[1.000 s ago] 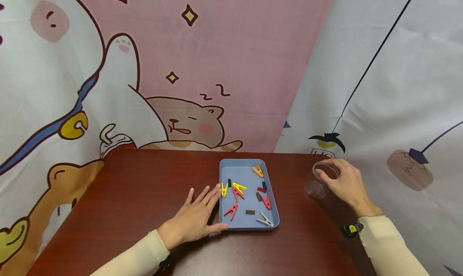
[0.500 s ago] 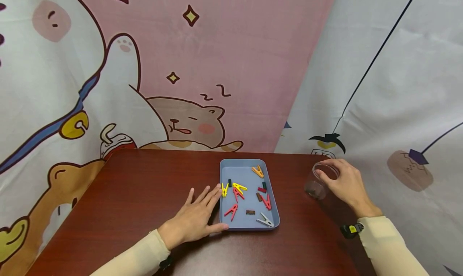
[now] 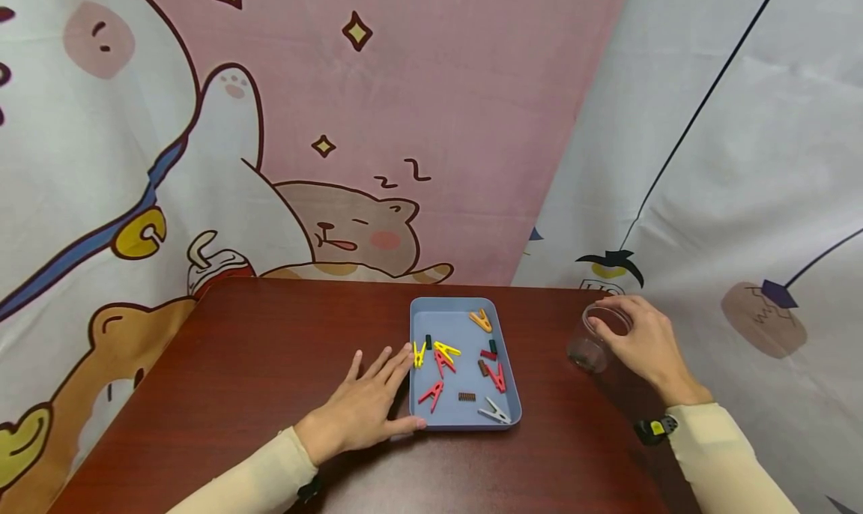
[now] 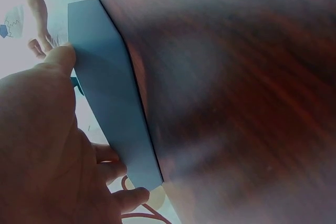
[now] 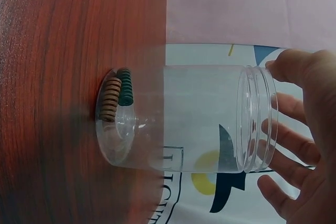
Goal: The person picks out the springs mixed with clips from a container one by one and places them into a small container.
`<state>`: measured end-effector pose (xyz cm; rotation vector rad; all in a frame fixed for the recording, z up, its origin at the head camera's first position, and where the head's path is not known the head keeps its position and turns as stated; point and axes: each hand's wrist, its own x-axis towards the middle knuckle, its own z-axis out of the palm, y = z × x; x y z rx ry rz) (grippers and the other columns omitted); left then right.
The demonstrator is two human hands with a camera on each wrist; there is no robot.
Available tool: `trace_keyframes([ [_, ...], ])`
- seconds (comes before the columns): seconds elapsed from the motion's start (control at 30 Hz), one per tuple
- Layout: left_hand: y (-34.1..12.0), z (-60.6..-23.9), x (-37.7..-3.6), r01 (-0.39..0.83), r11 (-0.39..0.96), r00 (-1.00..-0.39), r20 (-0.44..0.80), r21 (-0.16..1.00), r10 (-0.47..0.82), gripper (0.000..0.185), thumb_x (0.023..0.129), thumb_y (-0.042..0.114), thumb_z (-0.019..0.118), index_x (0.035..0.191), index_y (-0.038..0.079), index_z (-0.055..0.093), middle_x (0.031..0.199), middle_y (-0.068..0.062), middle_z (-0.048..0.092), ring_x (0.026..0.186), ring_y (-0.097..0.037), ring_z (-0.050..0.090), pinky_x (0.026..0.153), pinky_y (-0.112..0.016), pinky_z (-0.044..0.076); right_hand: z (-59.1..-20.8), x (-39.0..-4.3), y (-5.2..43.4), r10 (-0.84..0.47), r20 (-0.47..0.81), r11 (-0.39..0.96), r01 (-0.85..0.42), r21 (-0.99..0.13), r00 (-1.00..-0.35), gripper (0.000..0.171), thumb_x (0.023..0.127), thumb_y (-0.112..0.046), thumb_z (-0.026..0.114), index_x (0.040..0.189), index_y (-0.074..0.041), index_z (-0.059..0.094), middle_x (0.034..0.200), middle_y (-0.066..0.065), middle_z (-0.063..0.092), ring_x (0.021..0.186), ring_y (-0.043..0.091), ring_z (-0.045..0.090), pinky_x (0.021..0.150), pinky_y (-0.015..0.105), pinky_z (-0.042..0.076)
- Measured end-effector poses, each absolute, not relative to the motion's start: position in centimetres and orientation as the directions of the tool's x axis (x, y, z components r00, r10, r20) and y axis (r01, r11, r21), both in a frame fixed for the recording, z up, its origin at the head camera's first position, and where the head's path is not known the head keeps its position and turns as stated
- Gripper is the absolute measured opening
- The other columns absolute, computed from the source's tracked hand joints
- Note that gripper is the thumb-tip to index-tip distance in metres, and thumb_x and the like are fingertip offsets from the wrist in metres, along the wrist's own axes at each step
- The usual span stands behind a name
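Reddish-brown table point(image 3: 303, 319) before a cartoon-printed cloth point(image 3: 499, 124).
We spread our left hand point(image 3: 364, 409) wide, fingertips touching the left side of a blue tray point(image 3: 438, 318) scattered with clothespins point(image 3: 500, 379) and small coils point(image 3: 467, 397); with our right hand point(image 3: 643, 342) we hold the rim of a clear jar point(image 5: 199, 119), upright to the tray's right, a brown spring point(image 5: 109, 99) and a green spring point(image 5: 125, 86) at its bottom.

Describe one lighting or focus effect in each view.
Head: the glossy red-brown wooden table shows pale glare near the picture's bottom; left wrist: the upper-left background looks overexposed, the table's grain soft; right wrist: small highlights glint near the base of the clear cylindrical plastic jar.
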<state>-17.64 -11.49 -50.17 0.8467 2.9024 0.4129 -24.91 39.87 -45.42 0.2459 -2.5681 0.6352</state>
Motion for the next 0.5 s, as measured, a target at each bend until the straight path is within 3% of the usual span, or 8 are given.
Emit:
trace_keyframes([
  [0.27,-11.5,-50.3,-17.6,0.513,0.812,-0.843,-0.013,0.279,0.538,0.114,0.107,0.085,0.061,0.188,0.014,0.025,0.198,-0.005,0.019,0.181,-0.045,0.029,0.14,-0.084,0.019,-45.1,-24.5,39.4,-0.074,0.51,0.876,-0.3,-0.378,-0.857,0.037,0.101,-0.025,0.092,0.133,-0.007,0.083,0.14,0.024,0.076,0.134,0.053,0.07,0.107,0.076,0.052],
  [0.5,-11.5,-50.2,-17.7,0.513,0.811,-0.842,-0.014,0.282,0.539,0.114,0.107,0.085,0.061,0.188,0.014,0.025,0.198,-0.005,0.019,0.181,-0.045,0.03,0.14,-0.084,0.019,-45.0,-24.5,38.5,-0.094,0.519,0.882,-0.313,-0.353,-0.849,0.038,0.101,-0.027,0.092,0.135,-0.011,0.084,0.145,0.022,0.075,0.137,0.053,0.069,0.105,0.077,0.053],
])
